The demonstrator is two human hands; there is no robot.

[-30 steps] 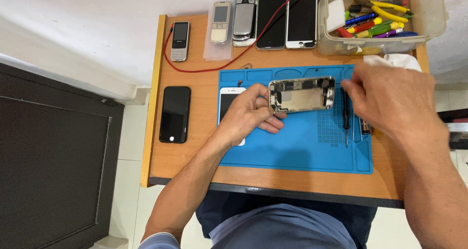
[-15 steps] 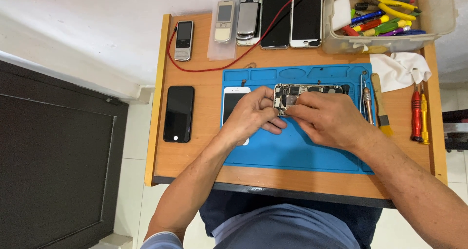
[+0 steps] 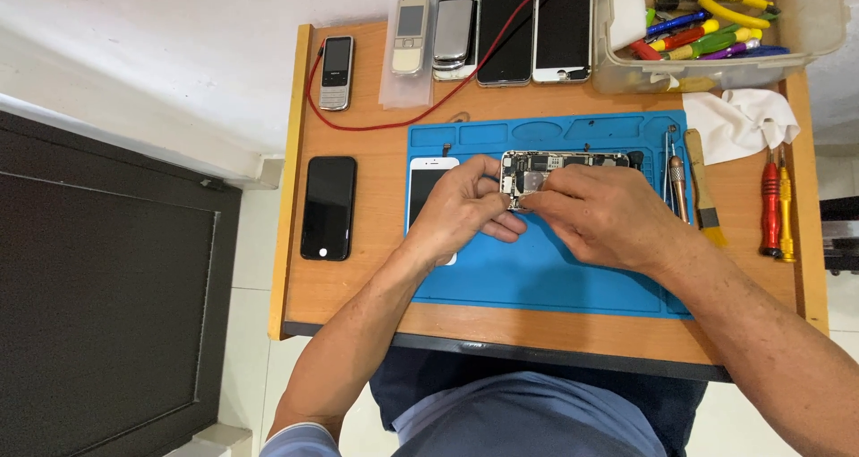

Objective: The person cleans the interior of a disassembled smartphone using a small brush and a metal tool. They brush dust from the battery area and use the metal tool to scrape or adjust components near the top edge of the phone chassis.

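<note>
A small wooden counter (image 3: 358,287) stands against a white wall (image 3: 179,45), evenly lit. Left of the left hand (image 3: 465,208) a dark cabinet (image 3: 98,314) flanks it, with pale floor tiles (image 3: 250,350) between and below

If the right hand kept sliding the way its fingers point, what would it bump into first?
The right hand points left, toward the left hand. It would likely meet the left hand's fingers first, over the opened phone; they look almost touching already.
</note>
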